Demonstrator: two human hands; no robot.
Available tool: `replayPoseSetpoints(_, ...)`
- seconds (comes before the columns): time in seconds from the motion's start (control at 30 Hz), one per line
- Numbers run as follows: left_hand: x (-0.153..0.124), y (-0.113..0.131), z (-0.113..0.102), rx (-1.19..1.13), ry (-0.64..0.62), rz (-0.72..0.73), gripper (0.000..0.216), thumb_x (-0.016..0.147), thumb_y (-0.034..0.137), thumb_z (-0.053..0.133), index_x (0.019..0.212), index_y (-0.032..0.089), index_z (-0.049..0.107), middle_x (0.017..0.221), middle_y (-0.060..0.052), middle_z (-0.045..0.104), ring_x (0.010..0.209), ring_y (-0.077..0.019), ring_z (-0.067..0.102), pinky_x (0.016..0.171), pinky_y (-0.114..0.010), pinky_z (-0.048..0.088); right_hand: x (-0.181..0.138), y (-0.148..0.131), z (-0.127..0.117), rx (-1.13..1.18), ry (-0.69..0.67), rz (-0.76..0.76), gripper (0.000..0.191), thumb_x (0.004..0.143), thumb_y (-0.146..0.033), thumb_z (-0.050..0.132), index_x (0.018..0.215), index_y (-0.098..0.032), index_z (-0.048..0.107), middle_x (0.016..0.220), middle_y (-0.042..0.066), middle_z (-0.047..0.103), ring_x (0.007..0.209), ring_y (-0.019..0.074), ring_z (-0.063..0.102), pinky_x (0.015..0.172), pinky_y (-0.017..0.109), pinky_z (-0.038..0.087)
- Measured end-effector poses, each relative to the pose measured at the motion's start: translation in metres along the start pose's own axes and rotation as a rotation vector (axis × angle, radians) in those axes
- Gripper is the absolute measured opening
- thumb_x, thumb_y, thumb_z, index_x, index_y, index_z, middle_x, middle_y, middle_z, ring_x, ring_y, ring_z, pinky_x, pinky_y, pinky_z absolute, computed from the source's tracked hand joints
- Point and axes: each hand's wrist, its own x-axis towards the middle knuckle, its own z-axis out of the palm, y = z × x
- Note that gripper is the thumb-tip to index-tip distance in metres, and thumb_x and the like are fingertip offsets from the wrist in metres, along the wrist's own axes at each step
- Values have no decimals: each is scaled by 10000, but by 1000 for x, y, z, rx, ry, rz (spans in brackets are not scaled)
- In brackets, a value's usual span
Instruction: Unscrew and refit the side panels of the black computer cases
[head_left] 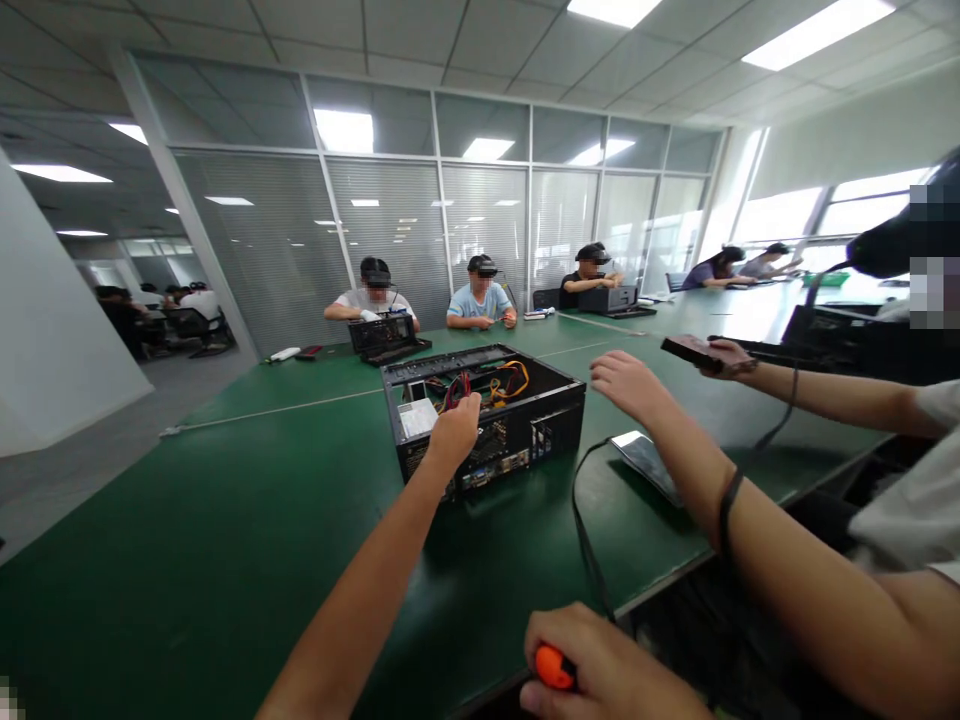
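Case (564, 418): power supply (418, 418), cables (461, 386) inside | left grip (457, 430) over it, closure unclear | right grip (589, 655) clamped on orange handle (553, 667)

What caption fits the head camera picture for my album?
Left hand at an open desktop computer case, right hand gripping an orange-and-black handle, green table below.

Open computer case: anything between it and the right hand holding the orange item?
Nothing visible between the right hand and the computer case. A black cord runs just right of that line; the left hand is at the case's near edge.
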Motion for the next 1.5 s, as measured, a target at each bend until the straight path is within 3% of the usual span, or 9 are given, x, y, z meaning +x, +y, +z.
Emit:
replayPoseSetpoints(0.23,2,-3,4,35,-14,-82,228,854,101,274,1035,146,405,834,-86,567,725,-165,604,610,-220,421,-15,2,-14,15,68,75,57,759,-374,510,749,-332,473,726,24,579,695,198,530,606,314,427)
replayPoseSetpoints(0.53,-37,-82,-26,48,-13,-192,250,890,250,207,980,162,422,765,-79,586,714,-198,600,618,-263,401,36,81,-94,-214,847,221,295,804,-434,419,816,-169,548,860,73,604,796,186,548,739,311,404)
replayPoseSetpoints(0.67,-66,-154,-50,-22,37,-253,256,856,329,263,954,170,439,783,-63,602,726,-197,598,642,-263,409,96,88,-92,-97,662,207,501,799,-485,414,1167,-150,473,1114,116,562,999,204,529,849,329,387)
replayPoseSetpoints(0.8,-91,-234,-73,-128,-21,-340,243,799,367,353,904,170,449,716,-15,599,664,-165,592,646,-238,420,126,38,-34,-97,299,51,639,786,-532,418,1281,-131,377,1206,129,504,1061,228,497,876,345,382)
replayPoseSetpoints(0.97,-97,-289,-96,-459,-27,-576,175,794,322,385,867,163,385,689,23,595,637,-138,603,643,-226,449,128,-20,21,-184,160,-131,881,698,-584,500,1342,-45,234,1328,205,327,1154,274,406,912,344,356)
replayPoseSetpoints(1.13,-105,-204,-121,-476,-46,-480,200,816,364,386,893,181,407,834,-22,640,836,-161,600,759,-260,449,166,23,-37,-141,-35,-140,434,766,-492,459,1029,-179,609,931,54,649,765,145,596,668,215,429)
replayPoseSetpoints(1.27,-126,-91,-117,-290,-182,-339,213,847,351,313,883,216,473,787,-15,643,668,-154,620,564,-225,452,262,111,-114,-422,400,325,341,811,-331,387,912,-125,640,882,105,644,754,167,584,650,235,399)
replayPoseSetpoints(1.33,-131,-56,-105,-165,-153,-309,207,844,299,303,883,227,493,696,-8,634,556,-153,607,470,-217,415,316,151,-131,-549,387,436,338,815,-300,382,1011,-133,601,1001,135,610,869,198,572,688,249,399)
replayPoseSetpoints(1.5,-142,-52,-67,-12,-5,-338,253,821,233,313,956,266,525,673,-7,641,505,-159,598,438,-222,412,409,215,-112,-630,203,402,326,804,-272,436,1092,-177,555,1052,117,594,940,204,561,722,253,411)
